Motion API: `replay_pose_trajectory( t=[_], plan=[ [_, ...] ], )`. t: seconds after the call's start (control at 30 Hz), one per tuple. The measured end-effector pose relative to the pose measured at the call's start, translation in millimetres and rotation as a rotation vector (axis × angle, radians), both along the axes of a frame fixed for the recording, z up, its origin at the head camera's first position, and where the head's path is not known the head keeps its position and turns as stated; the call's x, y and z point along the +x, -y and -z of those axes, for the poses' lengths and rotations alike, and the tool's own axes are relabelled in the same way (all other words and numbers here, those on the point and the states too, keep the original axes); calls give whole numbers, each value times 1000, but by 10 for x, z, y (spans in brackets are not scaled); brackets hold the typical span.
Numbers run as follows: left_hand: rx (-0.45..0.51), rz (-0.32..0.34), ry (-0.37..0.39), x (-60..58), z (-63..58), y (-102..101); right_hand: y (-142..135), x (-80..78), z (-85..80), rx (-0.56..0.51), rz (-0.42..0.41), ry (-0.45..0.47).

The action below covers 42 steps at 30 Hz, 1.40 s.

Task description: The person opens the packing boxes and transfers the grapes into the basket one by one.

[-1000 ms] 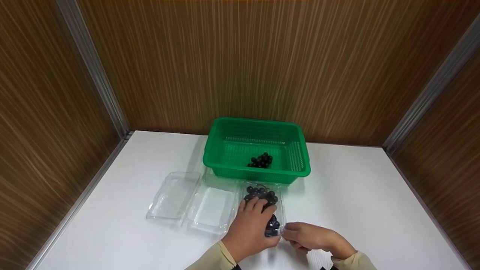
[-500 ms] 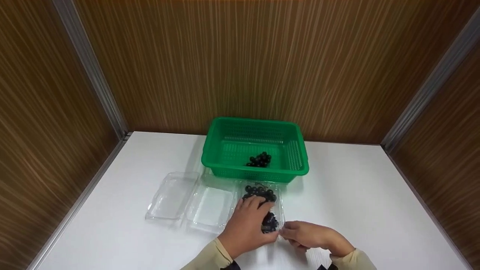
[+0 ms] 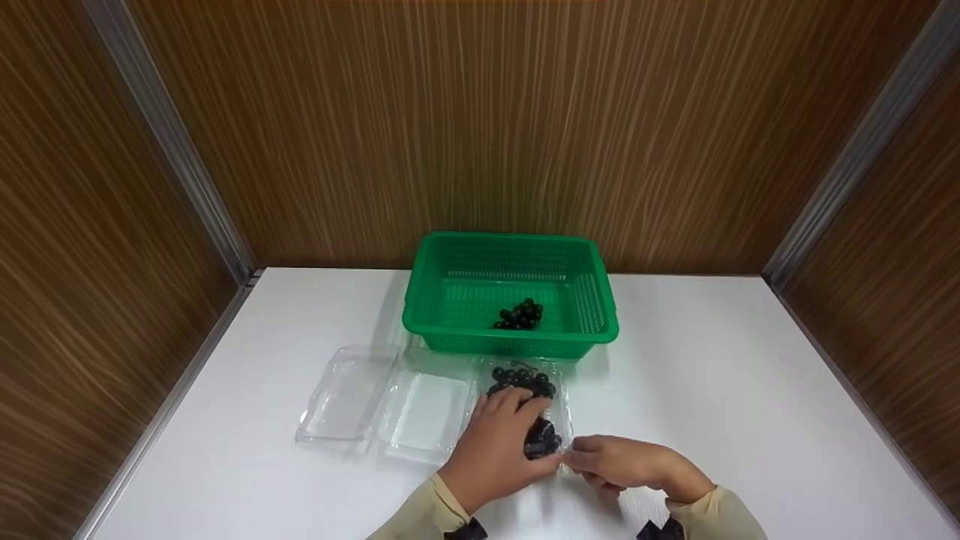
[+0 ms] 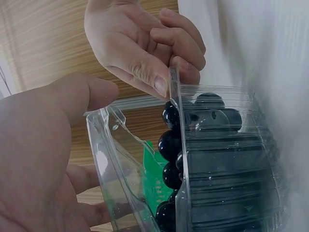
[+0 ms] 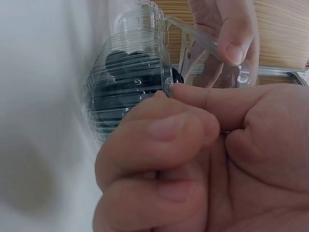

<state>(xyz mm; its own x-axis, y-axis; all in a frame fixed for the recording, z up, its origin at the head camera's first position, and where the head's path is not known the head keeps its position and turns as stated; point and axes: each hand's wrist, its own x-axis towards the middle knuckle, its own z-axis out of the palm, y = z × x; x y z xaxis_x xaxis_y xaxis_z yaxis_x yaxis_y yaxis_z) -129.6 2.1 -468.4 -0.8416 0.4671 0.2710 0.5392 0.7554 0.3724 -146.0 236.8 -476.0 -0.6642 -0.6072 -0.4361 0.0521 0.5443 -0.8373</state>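
Note:
Dark grapes (image 3: 517, 382) lie in the base (image 4: 227, 159) of a clear plastic clamshell box in front of the green basket. My left hand (image 3: 491, 454) reaches over the grapes and holds the box's clear lid (image 4: 104, 154) between thumb and fingers. In the left wrist view the lid stands at an angle to the base, with a gap between their rims. At the near right corner, my right hand (image 3: 626, 466) pinches the base's rim between thumb and curled fingers. Part of the grapes is hidden under my left hand.
Behind the box stands the green basket (image 3: 510, 345), with another bunch of dark grapes (image 3: 520, 315) inside. Left of my hands lie two more clear plastic pieces, a tray (image 3: 427, 412) and a shallow lid-like one (image 3: 349, 394). Wood-patterned panels (image 3: 480, 135) enclose the white table (image 3: 697, 360).
The view has tilted slightly. Both hands keep nearly the same places at the grape box, and the left has shifted only a little. The basket and the other plastic pieces stay put.

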Motion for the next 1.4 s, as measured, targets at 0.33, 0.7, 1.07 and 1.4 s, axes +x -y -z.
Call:
replay_pose_trajectory(
  t=[0.33, 0.7, 1.07, 1.4],
  plan=[
    [181, -21, 82, -47, -98, -67, -149, -53, -97, 41, -7, 0],
    [137, -33, 102, -17, -160, -16, -141, -33, -96, 42, -8, -8],
    [108, -7, 29, -15, -294, 223, -67, -39, -49, 20, -15, -4],
    [239, -63, 2, -28, -485, 457, -49, -5, -9, 19, -4, -44]
  ],
)
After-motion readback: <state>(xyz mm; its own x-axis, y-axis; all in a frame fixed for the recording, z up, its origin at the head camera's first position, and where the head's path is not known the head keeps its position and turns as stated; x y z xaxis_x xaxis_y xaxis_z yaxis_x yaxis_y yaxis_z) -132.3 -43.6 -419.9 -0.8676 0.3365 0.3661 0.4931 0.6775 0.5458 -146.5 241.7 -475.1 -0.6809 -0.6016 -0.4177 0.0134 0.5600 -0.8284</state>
